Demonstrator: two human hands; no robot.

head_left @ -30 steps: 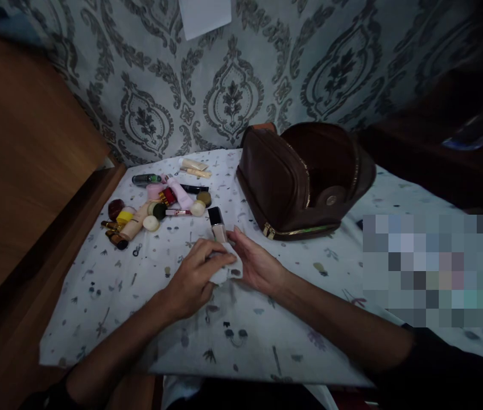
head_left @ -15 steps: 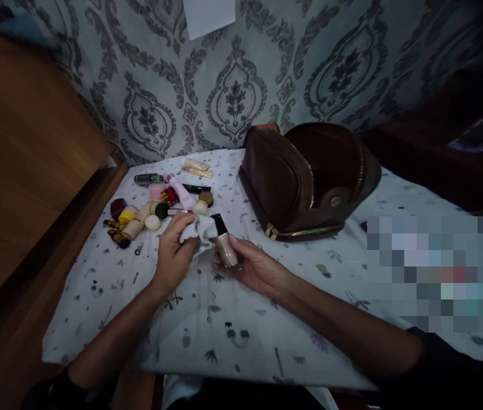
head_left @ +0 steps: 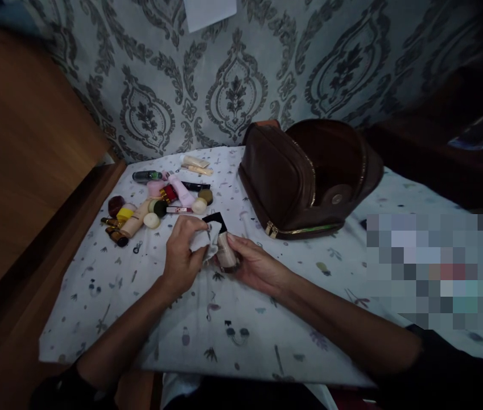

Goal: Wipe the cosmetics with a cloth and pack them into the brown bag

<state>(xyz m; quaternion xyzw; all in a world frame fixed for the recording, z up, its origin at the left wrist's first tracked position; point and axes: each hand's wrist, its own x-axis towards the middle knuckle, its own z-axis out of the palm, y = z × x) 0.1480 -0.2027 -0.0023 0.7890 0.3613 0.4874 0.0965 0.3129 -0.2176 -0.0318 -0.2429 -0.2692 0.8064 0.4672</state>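
My right hand [head_left: 256, 265] is closed around a foundation bottle [head_left: 226, 253] with beige contents and a black cap, tilted with its cap up and to the left. In my left hand [head_left: 184, 250] a crumpled white wipe [head_left: 207, 239] is pinched and pressed against the bottle near the cap. The left fingertips are partly hidden behind the wipe. Beyond my left hand lies a cluster of cosmetics, among them a pink tube [head_left: 181, 191], a beige bottle [head_left: 135, 219], a yellow-lidded jar [head_left: 126, 213] and a lip gloss tube [head_left: 179, 210].
A brown leather cosmetic bag [head_left: 284, 176] with its top flap raised stands at the back right. Two slim tubes [head_left: 196, 164] lie near the wall. A patterned white cloth [head_left: 173, 336] covers the table. A wooden panel [head_left: 32, 148] rises at the left.
My left hand has shifted slightly right and turned, bringing the wipe across the bottle's neck and cap. The bottle stays in my right hand and has tilted a little.
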